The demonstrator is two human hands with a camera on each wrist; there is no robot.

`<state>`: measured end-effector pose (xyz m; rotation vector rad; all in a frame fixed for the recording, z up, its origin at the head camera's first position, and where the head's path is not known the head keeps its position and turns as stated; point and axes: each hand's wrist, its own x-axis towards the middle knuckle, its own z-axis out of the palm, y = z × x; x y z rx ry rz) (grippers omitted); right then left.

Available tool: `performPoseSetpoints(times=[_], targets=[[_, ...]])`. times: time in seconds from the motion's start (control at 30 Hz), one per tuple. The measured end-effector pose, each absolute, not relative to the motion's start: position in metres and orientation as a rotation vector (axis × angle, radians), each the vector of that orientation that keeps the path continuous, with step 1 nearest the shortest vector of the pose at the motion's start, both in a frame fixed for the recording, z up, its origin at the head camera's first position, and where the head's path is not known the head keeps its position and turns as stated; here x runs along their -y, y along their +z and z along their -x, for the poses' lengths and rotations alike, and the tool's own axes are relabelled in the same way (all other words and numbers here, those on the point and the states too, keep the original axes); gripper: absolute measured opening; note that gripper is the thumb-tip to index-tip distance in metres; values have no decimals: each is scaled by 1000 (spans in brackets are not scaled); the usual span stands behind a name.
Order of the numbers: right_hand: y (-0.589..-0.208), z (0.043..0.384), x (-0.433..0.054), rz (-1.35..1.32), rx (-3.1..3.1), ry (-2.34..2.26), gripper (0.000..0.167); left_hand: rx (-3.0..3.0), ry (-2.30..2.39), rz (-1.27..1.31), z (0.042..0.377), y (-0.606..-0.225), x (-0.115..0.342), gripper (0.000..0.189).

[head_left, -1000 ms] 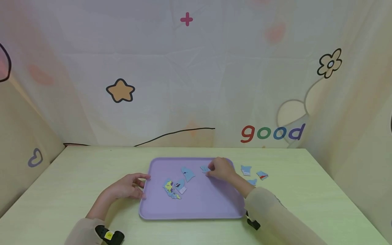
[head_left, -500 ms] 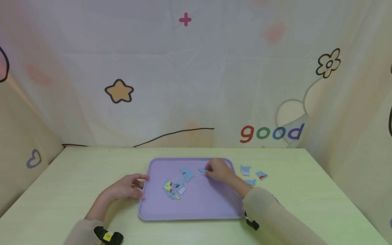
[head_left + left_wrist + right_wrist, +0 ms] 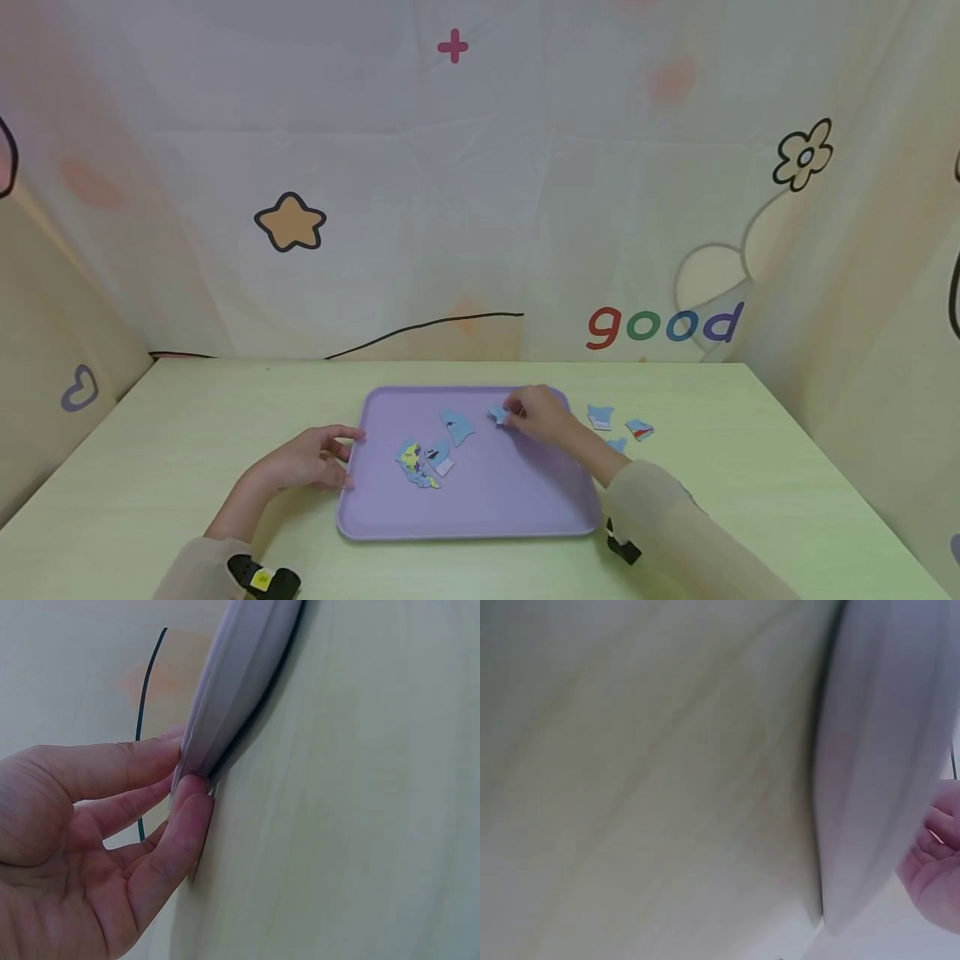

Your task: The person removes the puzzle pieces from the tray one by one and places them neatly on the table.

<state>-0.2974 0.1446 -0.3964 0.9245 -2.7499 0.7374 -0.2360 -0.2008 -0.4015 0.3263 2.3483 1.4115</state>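
Note:
On a light wooden table lies a lilac tray (image 3: 480, 512) with several torn-edged, mostly light-blue puzzle pieces on it. My left hand (image 3: 311, 458) holds the tray's left rim; in the left wrist view, its fingertips (image 3: 196, 802) meet at the rim. Over the tray's far right part, my right hand (image 3: 543, 417) pinches a small blue puzzle piece (image 3: 497, 415), partly covered by the fingers. To its left lies a larger blue piece (image 3: 457, 427). Nearer me, a yellow-and-blue cluster (image 3: 412, 462) lies beside a blue-and-white piece (image 3: 439, 457).
Right of the tray, loose pieces lie on the table: a blue-and-white one (image 3: 600, 417), one with a red stripe (image 3: 640, 429) and a blue one (image 3: 617, 445) partly behind the right arm. A printed cloth (image 3: 420, 208) hangs behind the table.
The small blue piece in my right hand has shifted slightly left, then turned, with the fingers moving little. My left hand stays at the tray's rim.

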Motion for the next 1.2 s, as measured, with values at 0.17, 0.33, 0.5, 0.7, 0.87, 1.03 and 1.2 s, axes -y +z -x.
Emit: performPoseSetpoints(times=[0.17, 0.33, 0.5, 0.7, 0.87, 1.03, 1.2], targets=[[-395, 297, -154, -968, 2730, 781, 10, -2337, 1423, -323, 236, -401, 201, 63], [-391, 296, -166, -949, 2728, 837, 13, -2322, 1434, -332, 235, -400, 201, 64], [-384, 293, -178, -915, 2747, 891, 16, -2324, 1430, -331, 235, -400, 201, 64], [-379, 286, -197, -847, 2792, 934, 19, -2332, 1422, -315, 236, -400, 201, 64], [-373, 278, -215, -873, 2782, 892, 21, -2339, 1418, -299, 236, -401, 201, 64], [-369, 268, -233, -827, 2823, 914, 21, -2337, 1418, -303, 236, -401, 200, 63], [-368, 257, -250, -802, 2859, 901, 21, -2330, 1425, -302, 236, -401, 200, 63]])
